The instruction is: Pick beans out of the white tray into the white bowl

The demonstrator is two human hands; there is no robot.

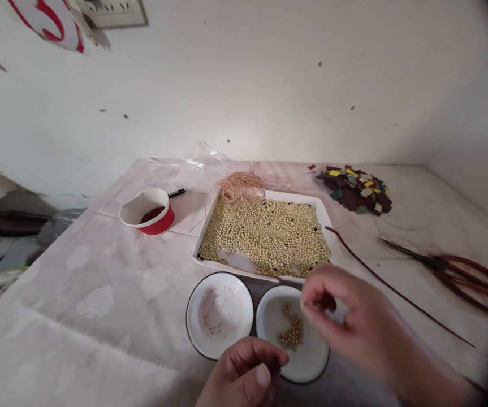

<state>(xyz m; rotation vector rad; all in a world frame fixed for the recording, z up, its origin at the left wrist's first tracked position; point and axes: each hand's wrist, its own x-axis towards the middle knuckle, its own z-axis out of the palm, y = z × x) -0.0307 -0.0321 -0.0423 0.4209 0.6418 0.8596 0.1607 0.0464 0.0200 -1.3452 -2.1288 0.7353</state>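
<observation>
My right hand (349,322) is raised over the right rim of a white bowl (311,362) with small tan beads (291,333) clustered in it. Thumb and forefinger are pinched together, slightly blurred, and whatever is between them is too small to make out. Below the same bowl's left edge, my left hand (244,370) has its fingers curled towards the thumb; what they hold, if anything, is hidden. A second white bowl (230,305) with reddish crumbs sits to the left. Behind both bowls stands a white tray (324,217) of pale beads (269,234) with a few dark ones among them.
Pinkish thread (240,187) lies bundled on the tray's back left corner. A red-and-white paper tub (159,222) and a black pen (177,193) are to the left. Rightward are scissors (443,264), a dark red strip (388,277) and a pile of coloured scraps (352,192).
</observation>
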